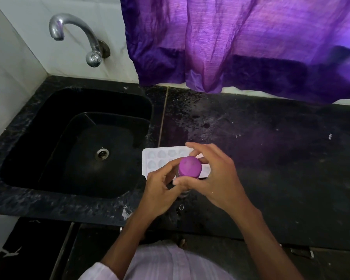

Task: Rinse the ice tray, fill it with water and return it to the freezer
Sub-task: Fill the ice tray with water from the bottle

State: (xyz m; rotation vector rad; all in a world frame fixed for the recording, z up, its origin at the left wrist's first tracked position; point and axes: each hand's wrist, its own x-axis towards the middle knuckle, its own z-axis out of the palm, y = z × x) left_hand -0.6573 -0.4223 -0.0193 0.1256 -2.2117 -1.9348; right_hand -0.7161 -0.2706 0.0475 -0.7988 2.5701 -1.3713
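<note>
My left grip (160,184) is curled round the body of a purple-capped bottle (190,166). My right grip (216,178) is half closed over its cap, with the thumb on the near side and the fingers on the far side. The white ice tray (160,157) lies flat on the black worktop (271,158) toward its front edge, just beside the right rim of the sink (38,138), and my hands and the bottle partly hide it.

The tray (162,156) was white, the bottle cap (190,166) magenta, the curtain (240,41) purple, the counter (271,148) and sink (49,122) black, the tap (73,27) silver.
</note>
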